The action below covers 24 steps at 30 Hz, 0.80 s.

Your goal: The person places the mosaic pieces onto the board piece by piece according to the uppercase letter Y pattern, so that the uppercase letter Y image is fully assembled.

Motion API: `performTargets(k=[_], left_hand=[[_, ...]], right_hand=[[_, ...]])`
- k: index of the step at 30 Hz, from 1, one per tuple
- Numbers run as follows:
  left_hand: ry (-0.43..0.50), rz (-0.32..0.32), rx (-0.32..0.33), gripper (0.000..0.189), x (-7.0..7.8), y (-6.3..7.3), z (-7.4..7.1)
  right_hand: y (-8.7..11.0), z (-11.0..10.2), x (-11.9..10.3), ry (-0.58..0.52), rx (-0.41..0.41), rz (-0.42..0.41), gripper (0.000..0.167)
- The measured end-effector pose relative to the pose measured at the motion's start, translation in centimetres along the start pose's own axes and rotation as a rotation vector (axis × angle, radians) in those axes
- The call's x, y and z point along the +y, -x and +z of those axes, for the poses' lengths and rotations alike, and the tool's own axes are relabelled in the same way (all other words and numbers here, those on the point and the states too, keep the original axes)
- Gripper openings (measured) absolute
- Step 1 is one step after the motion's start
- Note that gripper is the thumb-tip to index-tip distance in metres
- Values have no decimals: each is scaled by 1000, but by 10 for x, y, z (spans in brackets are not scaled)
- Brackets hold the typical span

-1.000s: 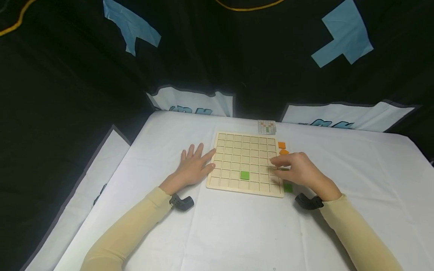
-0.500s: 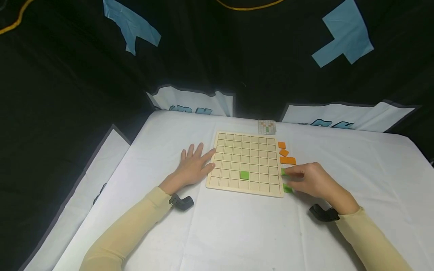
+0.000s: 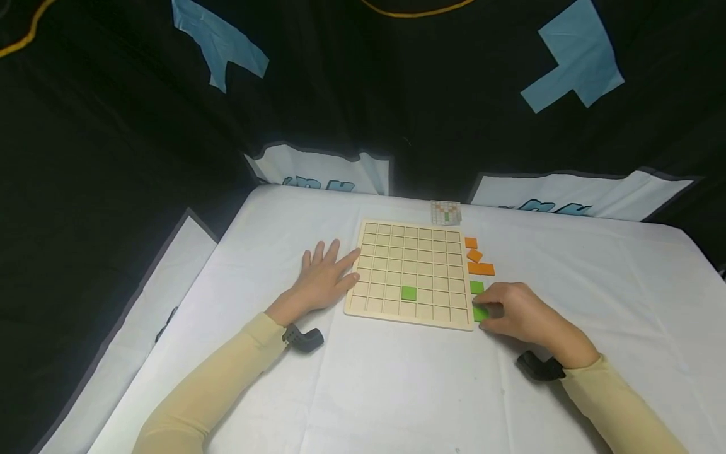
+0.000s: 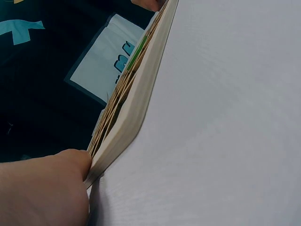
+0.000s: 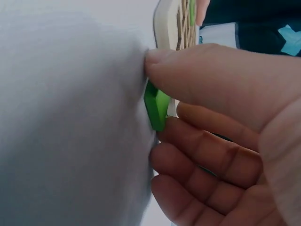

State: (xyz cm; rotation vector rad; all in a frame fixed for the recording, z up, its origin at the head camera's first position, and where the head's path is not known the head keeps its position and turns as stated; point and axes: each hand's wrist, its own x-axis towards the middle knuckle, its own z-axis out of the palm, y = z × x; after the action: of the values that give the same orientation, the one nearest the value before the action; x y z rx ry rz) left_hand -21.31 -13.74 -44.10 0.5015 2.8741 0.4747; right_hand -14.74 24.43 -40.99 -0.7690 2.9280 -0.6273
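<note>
A square wooden grid board (image 3: 391, 260) lies on the white table, with one green square tile (image 3: 408, 293) set in a cell near its front. My left hand (image 3: 321, 282) rests flat with spread fingers, index and thumb on the board's left edge. Just off the right edge, my right hand (image 3: 518, 312) curls thumb and fingers about a green tile (image 5: 157, 104) on the cloth, the thumb at one end and the fingers at the other. Behind that hand lies another green tile (image 3: 476, 287).
Farther along the board's right side are an orange rectangle (image 3: 481, 269), a turned orange tile (image 3: 474, 255) and an orange square (image 3: 471, 243). A small patterned grid card (image 3: 446, 213) lies beyond the board's far edge. Black curtains (image 3: 397, 94) hang behind the table.
My right hand has drawn back from over the board to its right side, then down to the nearest green tile, uncovering the orange rectangle and the other green tile. The left hand stays put.
</note>
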Motion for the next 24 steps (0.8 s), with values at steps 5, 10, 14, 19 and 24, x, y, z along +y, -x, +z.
performTargets(k=[5,10,14,19,24], left_hand=[[0,-4,-8,62,-1,-1,1],[3,-2,-6,62,-2,-1,1],[4,2,-2,62,-2,-1,1],[6,5,0,62,-2,-1,0],[10,4,-3,62,-1,0,0]], right_hand=[[-1,3,1,2,-1,-28,31],[-1,3,2,-9,5,-47,29],[-1,3,2,-13,3,-49,28],[-1,3,3,-14,4,-58,27],[-1,3,3,-22,4,-48,27]])
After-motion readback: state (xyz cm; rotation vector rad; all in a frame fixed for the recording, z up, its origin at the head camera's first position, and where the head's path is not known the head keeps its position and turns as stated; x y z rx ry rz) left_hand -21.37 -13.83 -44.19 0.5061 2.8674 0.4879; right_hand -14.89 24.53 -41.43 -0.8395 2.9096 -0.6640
